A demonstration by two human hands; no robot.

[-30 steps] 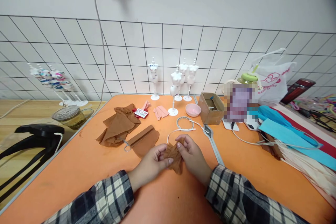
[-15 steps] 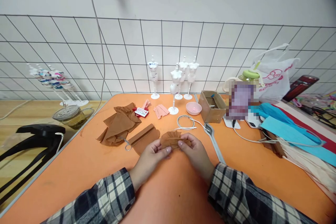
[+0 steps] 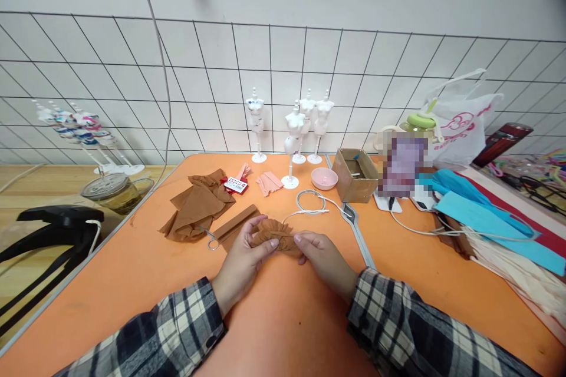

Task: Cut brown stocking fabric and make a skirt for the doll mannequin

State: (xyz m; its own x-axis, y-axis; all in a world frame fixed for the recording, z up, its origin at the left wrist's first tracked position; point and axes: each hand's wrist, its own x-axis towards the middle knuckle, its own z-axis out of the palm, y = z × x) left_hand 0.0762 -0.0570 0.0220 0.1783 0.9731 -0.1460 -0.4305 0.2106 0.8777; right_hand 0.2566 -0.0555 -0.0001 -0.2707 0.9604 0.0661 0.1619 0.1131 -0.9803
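A small piece of gathered brown fabric (image 3: 275, 232) is stretched between my hands just above the orange table (image 3: 283, 330). My left hand (image 3: 246, 254) pinches its left end, thumb on top and fingers behind. At the right end, my right hand (image 3: 320, 252) grips the cloth between thumb and fingertips. Left of my hands lies a folded brown strip (image 3: 236, 227), partly hidden by my left hand. The metal ring handle of a tool (image 3: 213, 242) sticks out beside it. Farther left is a crumpled heap of brown fabric (image 3: 198, 206).
Small white dress forms (image 3: 294, 135) stand along the tiled wall. A pink bowl (image 3: 324, 178), a cardboard box (image 3: 356, 177) and a coiled white cable (image 3: 311, 201) lie beyond my hands. Peach cloth (image 3: 269, 183) sits behind. At right are blue fabric (image 3: 490, 221) and a phone (image 3: 404, 165).
My left hand has shifted further over the gathered fabric, and its ruffles are bunched more tightly. My right hand has moved its grip to the right end. The whole view has shifted slightly.
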